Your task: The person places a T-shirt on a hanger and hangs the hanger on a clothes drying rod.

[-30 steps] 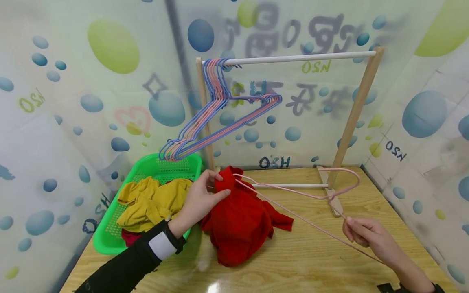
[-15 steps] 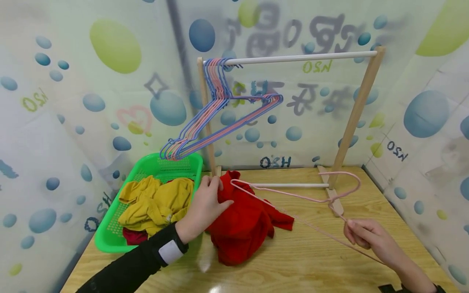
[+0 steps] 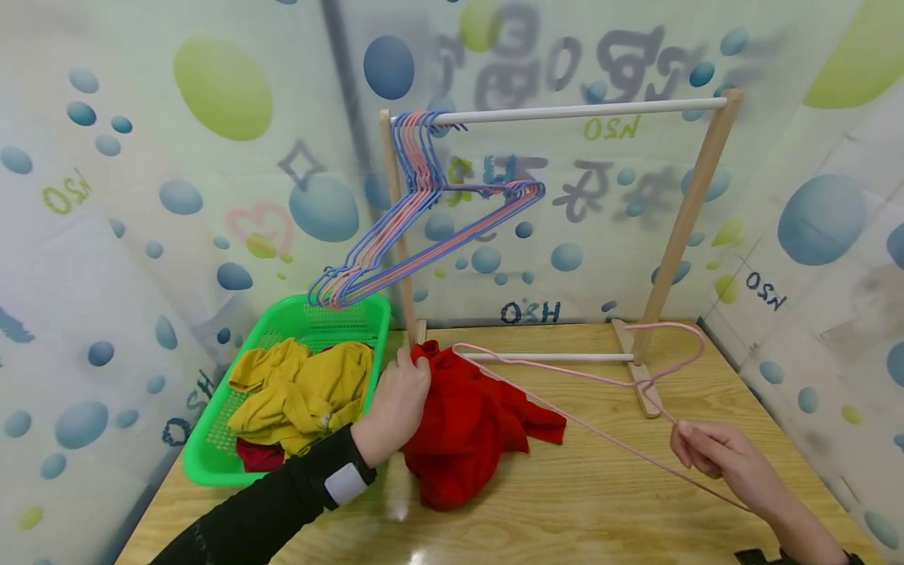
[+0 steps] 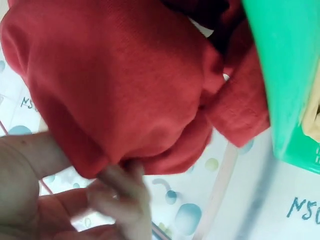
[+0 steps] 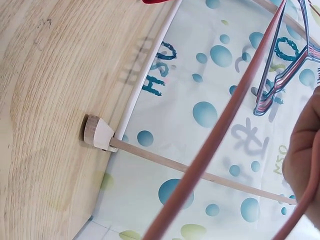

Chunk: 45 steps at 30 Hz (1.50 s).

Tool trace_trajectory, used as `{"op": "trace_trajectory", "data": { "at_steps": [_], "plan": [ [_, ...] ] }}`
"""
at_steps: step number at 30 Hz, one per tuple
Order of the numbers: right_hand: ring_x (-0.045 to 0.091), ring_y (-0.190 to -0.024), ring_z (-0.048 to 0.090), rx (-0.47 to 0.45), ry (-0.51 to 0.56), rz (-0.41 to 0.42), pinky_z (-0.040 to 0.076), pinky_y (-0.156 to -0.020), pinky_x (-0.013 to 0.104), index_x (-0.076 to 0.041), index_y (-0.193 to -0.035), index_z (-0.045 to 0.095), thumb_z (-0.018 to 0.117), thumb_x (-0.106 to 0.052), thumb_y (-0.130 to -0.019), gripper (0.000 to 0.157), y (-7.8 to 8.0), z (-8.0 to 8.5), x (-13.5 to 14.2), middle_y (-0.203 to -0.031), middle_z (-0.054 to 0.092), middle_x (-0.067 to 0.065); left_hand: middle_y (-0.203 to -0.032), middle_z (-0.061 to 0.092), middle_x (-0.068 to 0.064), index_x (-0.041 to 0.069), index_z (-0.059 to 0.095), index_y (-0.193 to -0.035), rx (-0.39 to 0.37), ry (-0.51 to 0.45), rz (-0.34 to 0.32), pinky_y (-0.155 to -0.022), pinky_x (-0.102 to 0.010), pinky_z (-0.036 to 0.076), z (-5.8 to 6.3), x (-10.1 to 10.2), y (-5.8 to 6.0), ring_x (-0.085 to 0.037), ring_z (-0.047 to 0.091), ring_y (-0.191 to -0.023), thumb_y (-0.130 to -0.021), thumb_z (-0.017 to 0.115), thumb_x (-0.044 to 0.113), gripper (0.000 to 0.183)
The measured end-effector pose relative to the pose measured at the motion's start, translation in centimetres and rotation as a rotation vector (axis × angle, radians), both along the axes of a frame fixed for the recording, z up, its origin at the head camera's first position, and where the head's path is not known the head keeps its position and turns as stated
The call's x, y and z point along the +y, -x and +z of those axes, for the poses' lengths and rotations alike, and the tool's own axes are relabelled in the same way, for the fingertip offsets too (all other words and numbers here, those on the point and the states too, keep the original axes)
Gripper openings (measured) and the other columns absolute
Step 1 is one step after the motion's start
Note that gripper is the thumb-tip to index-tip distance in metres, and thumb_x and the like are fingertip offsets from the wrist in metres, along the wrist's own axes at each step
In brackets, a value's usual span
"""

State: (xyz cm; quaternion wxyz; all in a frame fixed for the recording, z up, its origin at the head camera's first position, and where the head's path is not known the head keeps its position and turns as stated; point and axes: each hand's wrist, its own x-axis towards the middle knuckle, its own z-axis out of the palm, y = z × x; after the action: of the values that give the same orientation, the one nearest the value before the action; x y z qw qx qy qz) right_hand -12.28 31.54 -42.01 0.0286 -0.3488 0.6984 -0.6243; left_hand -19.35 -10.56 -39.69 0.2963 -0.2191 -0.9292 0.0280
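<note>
My left hand (image 3: 391, 404) grips the upper left edge of a red long-sleeved top (image 3: 459, 439). The top lies bunched on the table, one sleeve stretched out to the right. In the left wrist view, thumb and fingers meet at the edge of the red cloth (image 4: 115, 90). My right hand (image 3: 723, 459) pinches a pink hanger (image 3: 565, 362) by its side, its hook toward the rack's right foot. The hanger's far end overlaps the top near the neck in the head view. The right wrist view shows the hanger's bar (image 5: 200, 160) close up, with part of the hand (image 5: 305, 150).
A green basket (image 3: 205, 469) with yellow and dark red clothes stands left of the top. Behind is a rack with a white rail (image 3: 579, 113), wooden posts (image 3: 692, 200) and several blue and pink hangers (image 3: 395, 227) at its left end. Patterned sheets surround the table (image 3: 600, 502).
The left hand loosened at the top's neck, then closed on its upper left edge, slightly lower. The hanger's tip came out in front of the cloth, then shifted slightly right.
</note>
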Motion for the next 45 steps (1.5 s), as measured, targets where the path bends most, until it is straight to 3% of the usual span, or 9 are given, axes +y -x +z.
{"op": "trace_trajectory", "data": {
  "at_steps": [3, 8, 15, 18, 22, 27, 33, 38, 45],
  "plan": [
    [0.015, -0.042, 0.020, -0.004, -0.008, -0.012, 0.023, -0.038, 0.021, -0.004, -0.082, 0.056, 0.013, 0.017, -0.098, 0.050, 0.0, 0.0, 0.2, -0.054, 0.025, 0.006, -0.081, 0.049, -0.018, 0.001, 0.061, -0.076, 0.005, -0.037, -0.009, -0.052, -0.034, 0.049, 0.3, -0.3, 0.2, -0.028, 0.052, -0.062, -0.078, 0.069, -0.001, 0.008],
    [0.016, -0.042, 0.020, -0.008, -0.039, -0.058, 0.022, -0.038, 0.023, -0.006, -0.080, 0.055, 0.015, 0.015, -0.099, 0.049, -0.1, 0.1, 0.3, -0.053, 0.025, 0.006, -0.079, 0.043, -0.012, 0.005, 0.065, -0.073, -0.035, -0.238, -0.159, -0.054, -0.032, 0.043, 1.5, -1.0, 0.6, -0.025, 0.045, -0.066, -0.081, 0.064, -0.005, 0.013],
    [0.015, -0.042, 0.020, 0.015, -0.032, -0.075, 0.022, -0.038, 0.022, -0.006, -0.081, 0.056, 0.015, 0.015, -0.099, 0.050, 0.0, 0.0, 0.5, -0.054, 0.026, 0.005, -0.078, 0.046, 0.001, 0.012, 0.067, -0.075, -0.130, -0.639, -0.272, -0.053, -0.027, 0.039, 2.3, -1.6, 0.6, -0.011, 0.044, -0.061, -0.084, 0.069, 0.001, 0.014],
    [0.015, -0.042, 0.020, 0.016, -0.027, -0.079, 0.022, -0.038, 0.022, -0.006, -0.082, 0.056, 0.014, 0.016, -0.099, 0.050, 0.0, 0.0, 0.5, -0.054, 0.026, 0.005, -0.082, 0.051, 0.002, 0.010, 0.069, -0.079, -0.262, -0.902, -0.306, -0.056, -0.028, 0.040, 2.9, -1.6, 0.5, -0.012, 0.047, -0.067, -0.086, 0.069, 0.006, 0.009],
    [0.015, -0.042, 0.019, 0.017, -0.002, -0.084, 0.020, -0.038, 0.022, -0.006, -0.083, 0.055, 0.013, 0.015, -0.099, 0.050, 0.0, 0.1, 0.7, -0.054, 0.027, 0.005, -0.084, 0.055, -0.003, 0.007, 0.068, -0.086, -0.558, -1.334, -0.402, -0.061, -0.031, 0.049, 4.3, -1.7, 0.5, -0.016, 0.052, -0.072, -0.090, 0.066, 0.008, 0.005],
    [0.014, -0.042, 0.019, 0.027, 0.037, -0.077, 0.020, -0.038, 0.023, -0.005, -0.083, 0.056, 0.011, 0.016, -0.099, 0.052, 0.0, 0.3, 0.8, -0.054, 0.027, 0.005, -0.083, 0.056, -0.001, 0.014, 0.064, -0.090, -0.911, -1.692, -0.601, -0.073, -0.028, 0.046, 6.4, -2.2, 0.7, -0.015, 0.053, -0.076, -0.096, 0.057, 0.011, 0.009],
    [0.012, -0.042, 0.019, 0.050, 0.086, -0.033, 0.021, -0.039, 0.022, -0.003, -0.083, 0.057, 0.008, 0.018, -0.097, 0.055, 0.0, 0.4, 0.9, -0.054, 0.027, 0.004, -0.089, 0.056, 0.000, 0.011, 0.056, -0.100, -1.206, -1.728, -0.860, -0.074, -0.028, 0.042, 7.3, -3.1, 0.9, -0.015, 0.053, -0.081, -0.104, 0.041, 0.014, 0.016],
    [0.012, -0.044, 0.021, 0.057, 0.143, 0.052, 0.022, -0.043, 0.025, 0.001, -0.084, 0.055, 0.005, 0.020, -0.095, 0.055, 0.1, 0.3, 0.9, -0.055, 0.026, 0.003, -0.085, 0.054, 0.000, 0.007, 0.052, -0.099, -1.328, -1.639, -0.759, -0.069, -0.026, 0.043, 6.4, -3.2, 0.9, -0.014, 0.053, -0.075, -0.104, 0.039, 0.014, 0.015],
    [0.011, -0.047, 0.023, 0.119, 0.181, 0.104, 0.023, -0.046, 0.027, 0.000, -0.079, 0.050, 0.005, 0.022, -0.093, 0.052, 0.3, 0.2, 0.6, -0.057, 0.028, 0.003, -0.078, 0.045, 0.000, 0.010, 0.038, -0.103, -1.240, -1.613, -0.586, -0.061, -0.024, 0.039, 4.8, -2.5, 1.0, -0.012, 0.047, -0.063, -0.103, 0.036, 0.005, 0.005]
  ]
}}
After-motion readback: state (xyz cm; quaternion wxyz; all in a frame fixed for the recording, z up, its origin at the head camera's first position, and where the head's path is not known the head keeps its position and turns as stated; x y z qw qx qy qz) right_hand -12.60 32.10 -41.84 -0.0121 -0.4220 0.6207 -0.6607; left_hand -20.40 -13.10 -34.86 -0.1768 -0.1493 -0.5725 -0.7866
